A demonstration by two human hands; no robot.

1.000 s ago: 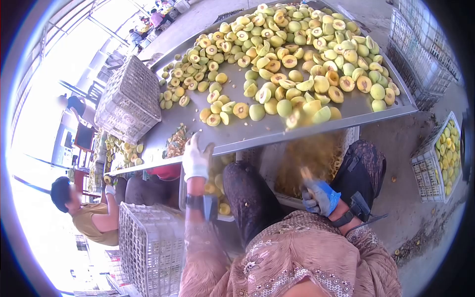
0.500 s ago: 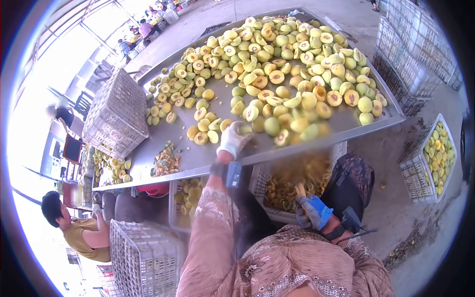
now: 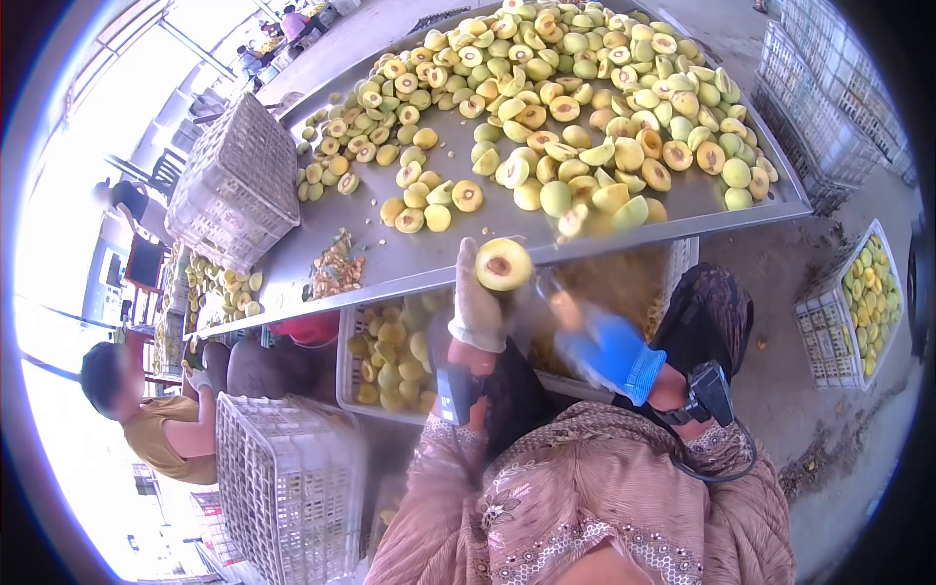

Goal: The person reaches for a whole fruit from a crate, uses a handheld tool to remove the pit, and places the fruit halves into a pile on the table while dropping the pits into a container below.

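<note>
Raised just in front of the table's near edge, my left hand (image 3: 478, 304) in a white glove is closed around a peach half (image 3: 504, 264). Its cut face is turned up and shows a brown centre. To its right is my right hand (image 3: 609, 353) in a blue and grey glove, smeared by motion. A small tan-handled tool (image 3: 564, 304) sticks out of it toward the peach half, its tip too blurred to make out. Many peach halves (image 3: 556, 199) are heaped on the metal table (image 3: 390, 271) beyond.
Below the table edge stand a crate of peach halves (image 3: 343, 398) and another, blurred crate (image 3: 682, 255). A pile of scraps (image 3: 336, 268) lies on the table. Upturned crates (image 3: 234, 185) stand left, a filled crate (image 3: 824, 336) right. A co-worker (image 3: 161, 429) sits left.
My left hand has drawn back from the tabletop, now with a peach half in it. My right hand has come up and left toward it. The view has shifted slightly.
</note>
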